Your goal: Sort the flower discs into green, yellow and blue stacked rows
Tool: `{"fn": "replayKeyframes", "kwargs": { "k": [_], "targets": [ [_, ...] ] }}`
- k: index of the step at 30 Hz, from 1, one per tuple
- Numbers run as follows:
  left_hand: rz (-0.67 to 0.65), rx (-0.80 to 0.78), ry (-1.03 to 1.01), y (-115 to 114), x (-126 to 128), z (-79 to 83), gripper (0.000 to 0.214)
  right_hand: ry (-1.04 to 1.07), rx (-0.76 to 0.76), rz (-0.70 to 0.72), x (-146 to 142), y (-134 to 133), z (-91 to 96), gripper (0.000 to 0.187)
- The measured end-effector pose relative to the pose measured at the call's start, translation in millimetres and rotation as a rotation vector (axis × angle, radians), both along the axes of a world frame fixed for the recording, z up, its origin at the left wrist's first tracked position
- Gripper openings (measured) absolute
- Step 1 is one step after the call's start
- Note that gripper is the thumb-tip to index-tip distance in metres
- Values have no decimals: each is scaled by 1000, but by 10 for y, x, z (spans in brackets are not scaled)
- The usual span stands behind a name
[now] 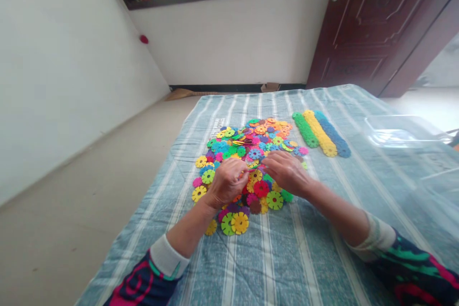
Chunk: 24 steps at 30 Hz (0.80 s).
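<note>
A pile of several colourful plastic snowflake discs [247, 153] lies on a blue striped cloth [287, 258]. My left hand [227, 182] and my right hand [287, 172] hover over the near side of the pile, fingers pinched together between them on a small thin piece, seemingly a disc seen edge-on. Three joined rows of discs lie side by side to the right: a green row [304, 130], a yellow row [319, 133] and a blue row [333, 135].
A clear plastic box [405, 130] stands on the cloth at the right. A pale floor [89, 186] runs along the left beside a white wall. A dark wooden door [376, 24] is at the back right, with a cardboard scrap [270, 87] by the skirting.
</note>
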<state>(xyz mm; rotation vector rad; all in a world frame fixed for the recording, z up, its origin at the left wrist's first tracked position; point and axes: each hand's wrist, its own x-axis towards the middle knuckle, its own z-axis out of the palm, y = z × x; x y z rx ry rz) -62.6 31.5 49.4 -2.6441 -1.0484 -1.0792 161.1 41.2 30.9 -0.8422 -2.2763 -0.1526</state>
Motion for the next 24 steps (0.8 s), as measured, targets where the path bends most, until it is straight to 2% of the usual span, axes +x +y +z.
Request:
{"fn": "replayKeyframes", "kwargs": {
  "k": [7,12,15,19,24],
  "targets": [
    [-45,-14,-64,-52,80,29,10,-31,-68,49,-29,32,-20,27],
    [-28,-32,-96,-50,80,39,11,-7,-100,67,-30,63,-42,28],
    [12,-75,-124,-49,42,37,11,32,-158,43,66,134,15,27],
    [77,-140,-139,-31,-23,34,10,86,-243,-98,477,338,206,23],
    [79,-148,-124,22,-50,27,11,40,-286,-457,1190,523,392,20]
  ]
}}
